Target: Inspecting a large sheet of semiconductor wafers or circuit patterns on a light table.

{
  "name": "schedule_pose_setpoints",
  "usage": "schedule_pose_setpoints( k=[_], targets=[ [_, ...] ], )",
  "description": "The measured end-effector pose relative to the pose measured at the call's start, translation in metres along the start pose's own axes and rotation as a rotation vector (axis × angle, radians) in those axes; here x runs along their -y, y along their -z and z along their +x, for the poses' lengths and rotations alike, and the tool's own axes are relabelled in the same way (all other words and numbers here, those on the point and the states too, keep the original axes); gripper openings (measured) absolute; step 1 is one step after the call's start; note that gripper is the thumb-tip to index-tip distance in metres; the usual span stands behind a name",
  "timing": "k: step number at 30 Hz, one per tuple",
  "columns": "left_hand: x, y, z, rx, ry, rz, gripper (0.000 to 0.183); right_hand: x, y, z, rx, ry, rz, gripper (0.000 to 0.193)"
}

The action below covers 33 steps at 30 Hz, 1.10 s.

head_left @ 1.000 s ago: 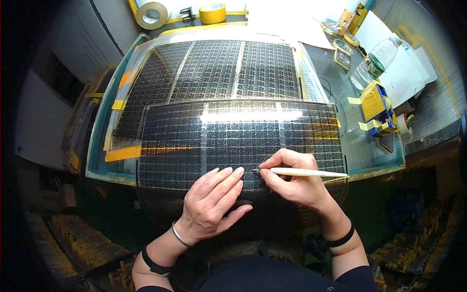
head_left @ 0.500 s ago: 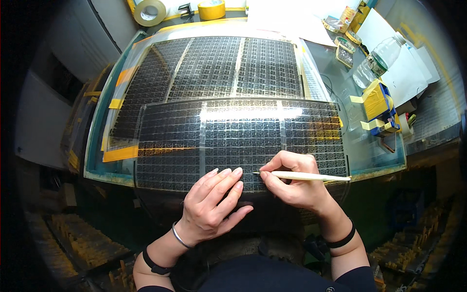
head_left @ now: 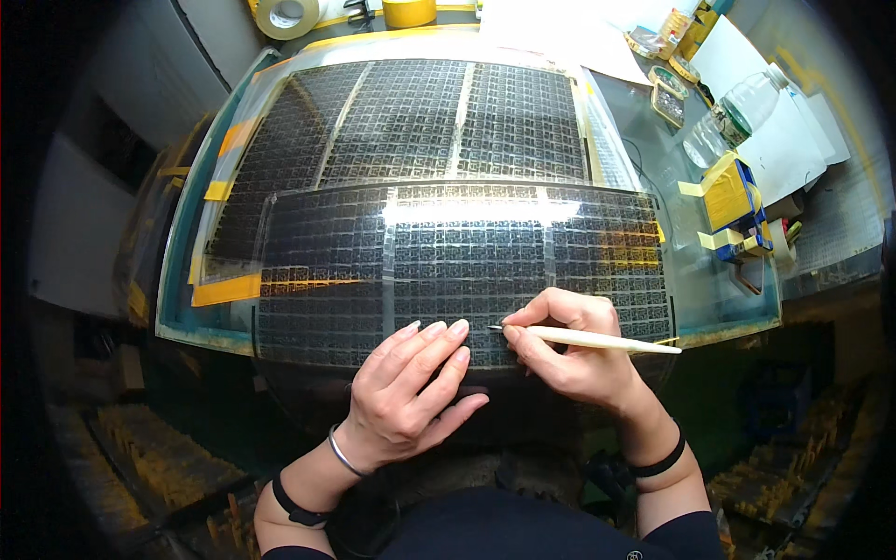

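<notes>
A dark, glossy sheet [head_left: 467, 252] printed with rows of small repeated patterns lies in front of me, its near edge by my hands. My left hand [head_left: 406, 397] rests on its near part, fingers stretched out and slightly apart, holding nothing. Pinched in my right hand [head_left: 569, 350] is a slim white pen-like tool [head_left: 607, 339] with a thin dark metal tip. The tip points left and meets or nearly meets the sheet, just right of my left fingertips. Whether it is a blade or a brush is too small to tell.
Behind lies a larger patterned sheet [head_left: 401, 121] edged with orange and yellow tape, on a glass-topped table [head_left: 653, 140]. To the right stand a clear plastic bottle [head_left: 733, 121] and a blue tape dispenser [head_left: 737, 210]. Tape rolls [head_left: 287, 15] and white paper [head_left: 560, 33] lie at the back.
The view has shifted slightly. My right hand and the tool have moved a little to the right, and the tool's back end sits slightly lower. My left hand stays almost still.
</notes>
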<state>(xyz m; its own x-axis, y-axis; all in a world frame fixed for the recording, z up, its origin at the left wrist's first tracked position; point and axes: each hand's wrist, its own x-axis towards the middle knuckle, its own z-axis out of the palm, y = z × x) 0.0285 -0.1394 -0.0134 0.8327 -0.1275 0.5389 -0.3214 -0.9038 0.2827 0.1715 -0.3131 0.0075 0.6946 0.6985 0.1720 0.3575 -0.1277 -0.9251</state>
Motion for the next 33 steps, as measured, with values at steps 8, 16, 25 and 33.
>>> schedule_pose_setpoints(
  k=[8, 16, 25, 33],
  targets=[
    [-0.0004, 0.0003, 0.001, -0.004, -0.002, -0.003, 0.048, 0.0007, 0.0003, -0.001, 0.002, -0.024, 0.013, 0.008],
    [0.0004, -0.0004, 0.0005, -0.012, -0.01, -0.004, 0.049, 0.0027, 0.0017, -0.0009, 0.009, -0.055, 0.045, 0.009],
    [0.0002, -0.0001, 0.0003, -0.011, -0.006, -0.002, 0.049, 0.0021, 0.0025, -0.0013, 0.023, -0.044, 0.017, 0.009],
    [-0.0007, -0.0003, 0.0004, -0.014, -0.005, -0.004, 0.049, 0.0016, 0.0032, -0.0005, 0.037, -0.031, 0.024, 0.007]
  ],
)
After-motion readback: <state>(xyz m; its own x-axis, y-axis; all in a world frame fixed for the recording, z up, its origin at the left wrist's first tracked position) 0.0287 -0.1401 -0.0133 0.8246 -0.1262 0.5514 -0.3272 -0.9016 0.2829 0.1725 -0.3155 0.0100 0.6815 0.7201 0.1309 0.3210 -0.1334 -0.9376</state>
